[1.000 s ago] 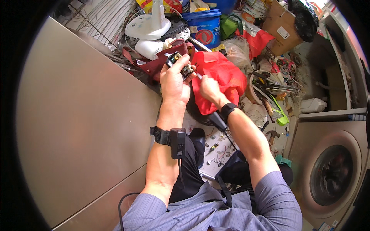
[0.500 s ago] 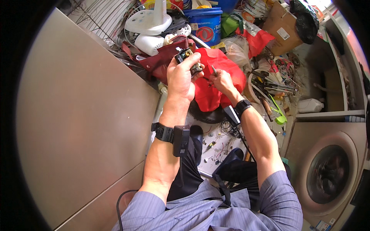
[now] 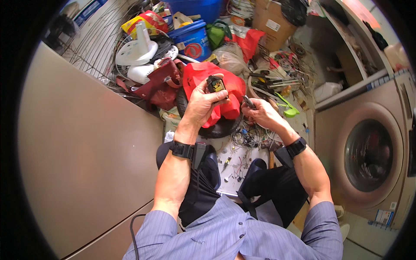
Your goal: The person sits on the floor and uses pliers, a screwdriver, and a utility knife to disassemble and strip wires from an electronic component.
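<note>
My left hand (image 3: pixel 201 105) grips a small black device with an open face and brass-yellow parts inside (image 3: pixel 217 84); the thumb presses on its lower edge. To its right, and apart from it, my right hand (image 3: pixel 265 114) is closed round a small grey metal hand tool (image 3: pixel 248 102); the fingers hide most of the tool, and I cannot tell its exact kind. Beneath both hands a red cloth or bag (image 3: pixel 195 73) drapes over a black, tyre-like ring (image 3: pixel 222 129).
A large smooth panel (image 3: pixel 86 143) stands close on my left, a front-loading washing machine (image 3: pixel 368 149) on my right. Ahead are a dark red bag (image 3: pixel 158 89), a blue bucket (image 3: pixel 190 41) and a cardboard box (image 3: pixel 273 26). Wires (image 3: pixel 249 134) and small parts litter the floor between my feet.
My hands have moved farther apart, and the right one is lower with its tool. The device's open side now faces up toward me. The whole view has shifted rightward.
</note>
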Tool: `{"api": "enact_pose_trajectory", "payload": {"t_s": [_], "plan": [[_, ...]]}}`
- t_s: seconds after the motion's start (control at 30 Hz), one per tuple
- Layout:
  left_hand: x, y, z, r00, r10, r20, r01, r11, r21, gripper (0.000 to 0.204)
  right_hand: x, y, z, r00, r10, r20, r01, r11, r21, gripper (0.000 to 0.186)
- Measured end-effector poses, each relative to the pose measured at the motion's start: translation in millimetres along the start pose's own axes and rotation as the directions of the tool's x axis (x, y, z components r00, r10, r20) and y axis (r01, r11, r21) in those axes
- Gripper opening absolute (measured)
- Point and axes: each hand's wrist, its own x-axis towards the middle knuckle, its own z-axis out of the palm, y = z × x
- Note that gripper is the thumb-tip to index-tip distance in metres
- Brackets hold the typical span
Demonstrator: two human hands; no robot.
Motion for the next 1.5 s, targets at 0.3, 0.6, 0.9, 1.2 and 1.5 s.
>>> {"api": "enact_pose_trajectory", "payload": {"t_s": [0.3, 0.6, 0.9, 1.2, 1.5], "plan": [[-9.7, -198.2, -25.9, 0.880, -0.426, -0.210, 0.468, 0.704, 0.534, 0.038, -71.8, 52.0, -30.3, 0.973, 0.129, -0.191, -0.100, 0.983, 0.157, 0.021], [-72.7, -358.6, -46.9, 0.787, -0.494, -0.371, 0.468, 0.085, 0.880, 0.047, -87.5, 67.5, -54.1, 0.986, 0.151, 0.065, -0.163, 0.857, 0.489, 0.026], [-47.8, -349.5, -63.7, 0.918, -0.308, -0.249, 0.294, 0.109, 0.949, 0.042, -73.9, 67.6, -53.2, 0.979, 0.132, 0.154, -0.194, 0.821, 0.536, 0.021], [42.9, -113.6, 51.1, 0.845, -0.535, -0.022, 0.502, 0.777, 0.380, 0.035, -78.4, 63.0, -55.3, 0.982, 0.086, 0.166, -0.161, 0.842, 0.515, 0.023], [3.6, -66.9, 76.9, 0.888, -0.460, 0.002, 0.386, 0.747, 0.541, 0.028, -78.0, 48.9, -47.4, 0.964, 0.088, 0.253, -0.178, 0.916, 0.361, 0.026]]}}
